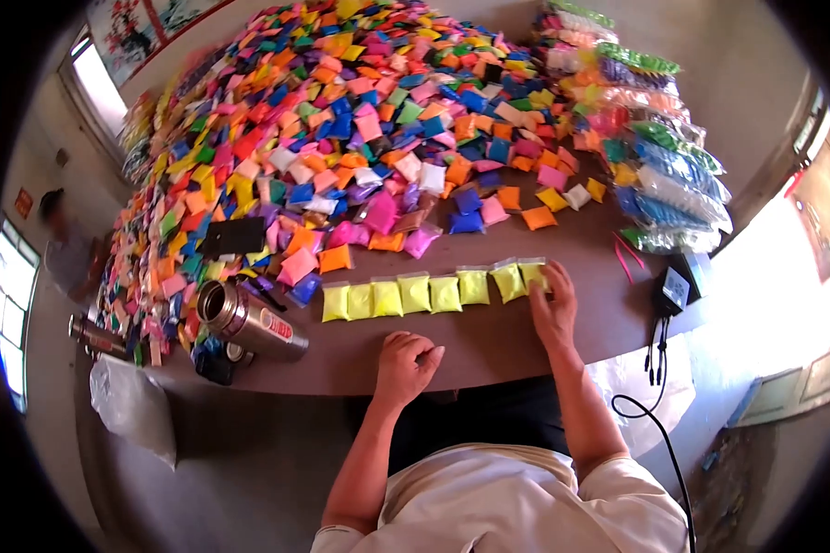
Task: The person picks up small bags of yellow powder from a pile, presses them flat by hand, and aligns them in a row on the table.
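Observation:
Several small clear bags of bright yellow powder (386,297) lie side by side in a row on the brown table. My right hand (554,309) is at the row's right end, its fingers closed on the edge of the last yellow packet (531,273). Part of that packet is covered by my fingers. My left hand (408,367) rests near the table's front edge, below the middle of the row. Its fingers are curled in, the thumb lies to the right, and nothing shows in it.
A large heap of small colored packets (341,120) covers the back and left of the table (489,355). Clear bags (678,184) are stacked at right. A steel flask (254,323), a black phone (233,237) and a black box with cables (670,293) lie nearer. A person (69,249) is at far left.

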The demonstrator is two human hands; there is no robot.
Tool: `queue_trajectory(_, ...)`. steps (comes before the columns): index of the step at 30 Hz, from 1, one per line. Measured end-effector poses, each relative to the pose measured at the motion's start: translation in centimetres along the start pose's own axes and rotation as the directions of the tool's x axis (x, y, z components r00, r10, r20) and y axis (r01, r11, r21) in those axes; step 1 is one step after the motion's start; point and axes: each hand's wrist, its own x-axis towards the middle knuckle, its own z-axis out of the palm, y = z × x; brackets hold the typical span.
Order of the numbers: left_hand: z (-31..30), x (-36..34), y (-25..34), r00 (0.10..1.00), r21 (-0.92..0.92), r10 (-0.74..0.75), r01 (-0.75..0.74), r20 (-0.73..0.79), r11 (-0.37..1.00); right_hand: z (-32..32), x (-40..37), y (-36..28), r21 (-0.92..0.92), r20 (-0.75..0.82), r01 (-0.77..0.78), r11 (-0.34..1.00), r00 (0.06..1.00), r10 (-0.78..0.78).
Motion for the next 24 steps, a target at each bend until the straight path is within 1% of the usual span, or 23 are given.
queue_trajectory(2,0.0,0.0,0.0,0.999,-0.003,0.037,-0.037,-0.011,0.999,0.3,0.3,2.0,0.222,-0.030,-0.104,0.969,0.993,0.114)
queue_trajectory(3,0.0,0.0,-0.1,0.999,0.009,0.024,-0.023,-0.023,1.000,0.3,0.3,1.7,0.231,-0.013,-0.100,0.968,0.994,0.106)
queue_trajectory(5,0.0,0.0,-0.2,0.999,-0.012,0.045,-0.045,-0.015,0.999,0.1,0.2,1.2,0.192,-0.033,-0.136,0.972,0.989,0.145)
queue_trajectory(6,0.0,0.0,-0.2,0.999,-0.005,0.037,-0.037,-0.024,0.999,0.1,0.2,1.3,0.197,-0.022,-0.131,0.972,0.990,0.138)
queue_trajectory(8,0.0,0.0,-0.2,0.999,-0.038,0.041,-0.041,-0.012,0.998,0.0,0.2,1.5,0.105,-0.006,-0.096,0.990,0.995,0.097)
queue_trajectory(10,-0.1,0.0,-0.1,0.999,-0.034,0.036,-0.037,-0.014,0.999,0.0,0.3,1.1,0.124,-0.005,-0.103,0.987,0.994,0.105)
queue_trajectory(12,0.0,0.0,-0.1,0.999,-0.031,0.032,-0.032,-0.013,0.999,-0.4,0.2,0.6,0.039,-0.001,-0.087,0.995,0.996,0.087)
queue_trajectory(14,0.2,0.1,-0.2,0.998,-0.009,0.053,-0.054,-0.027,0.999,-0.3,0.1,0.9,0.058,-0.004,-0.096,0.994,0.995,0.097)
queue_trajectory(16,0.1,0.2,0.0,0.999,-0.004,0.042,-0.042,-0.032,0.999,-0.3,0.1,0.7,0.078,-0.004,-0.111,0.991,0.994,0.112)
queue_trajectory(18,0.2,0.5,0.1,0.999,0.000,0.033,-0.033,-0.034,0.999,-0.5,0.2,0.6,0.057,0.014,-0.134,0.989,0.991,0.134)
queue_trajectory(20,0.6,0.6,0.2,0.999,0.033,-0.032,0.032,0.009,0.999,-0.2,-0.1,1.3,0.097,0.008,-0.142,0.985,0.990,0.142)
queue_trajectory(21,0.9,0.7,0.3,0.999,0.037,-0.034,0.033,0.013,0.999,-0.2,-0.1,1.2,0.120,0.004,-0.139,0.983,0.990,0.139)
queue_trajectory(23,1.7,1.1,0.7,0.998,0.150,0.008,0.002,-0.062,0.989,-0.3,-0.2,1.2,0.146,0.000,-0.137,0.980,0.990,0.138)
queue_trajectory(24,1.9,1.3,0.8,0.998,0.154,0.008,0.001,-0.063,0.988,-0.4,-0.1,1.1,0.133,0.006,-0.137,0.982,0.991,0.137)
